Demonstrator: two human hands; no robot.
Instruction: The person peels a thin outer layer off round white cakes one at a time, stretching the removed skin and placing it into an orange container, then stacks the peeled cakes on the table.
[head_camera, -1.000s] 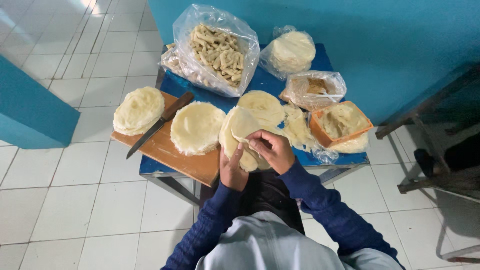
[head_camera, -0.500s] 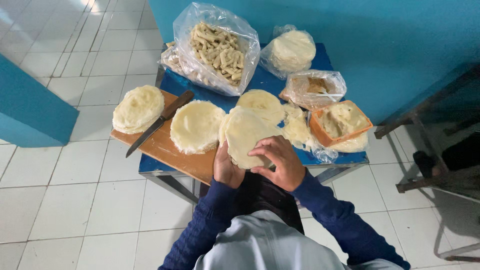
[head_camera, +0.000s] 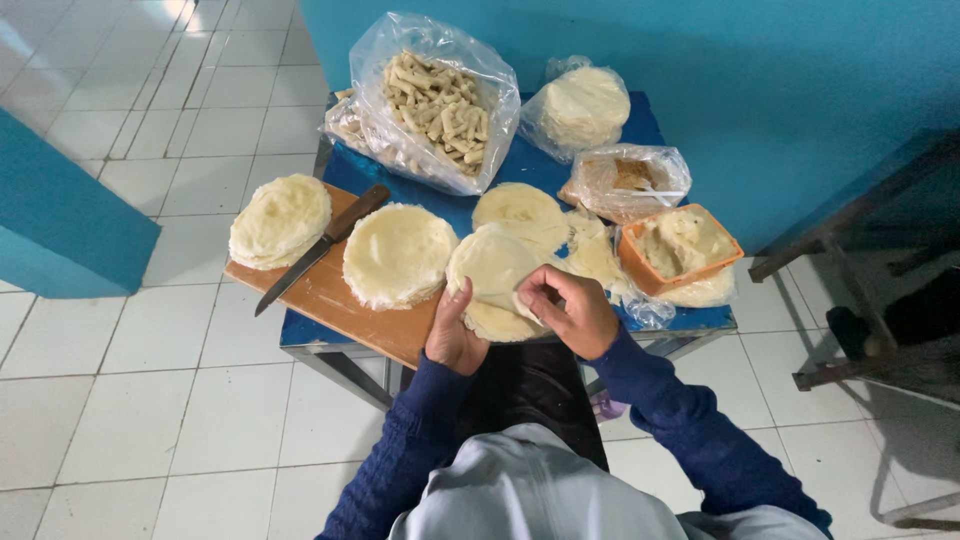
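Note:
A thin round pale dough sheet (head_camera: 492, 265) is lifted off a small stack of the same sheets (head_camera: 500, 322) at the near edge of the blue table (head_camera: 345, 170). My left hand (head_camera: 452, 333) grips the sheet's lower left edge. My right hand (head_camera: 567, 310) pinches its right side, fingers curled over the rim. Both forearms are in dark blue knit sleeves.
A wooden board (head_camera: 330, 295) carries two more stacks of sheets (head_camera: 398, 254) (head_camera: 279, 219) and a knife (head_camera: 318, 246). Behind stand a plastic bag of pale sticks (head_camera: 435, 108), a bagged stack of rounds (head_camera: 581, 106), a small bag (head_camera: 628, 178) and an orange tub of filling (head_camera: 680, 243). White floor tiles surround.
The sheet went from folded up to pressed flat on the stack, and now its edge is lifted again. My right hand shifted from the sheet's top to its right rim.

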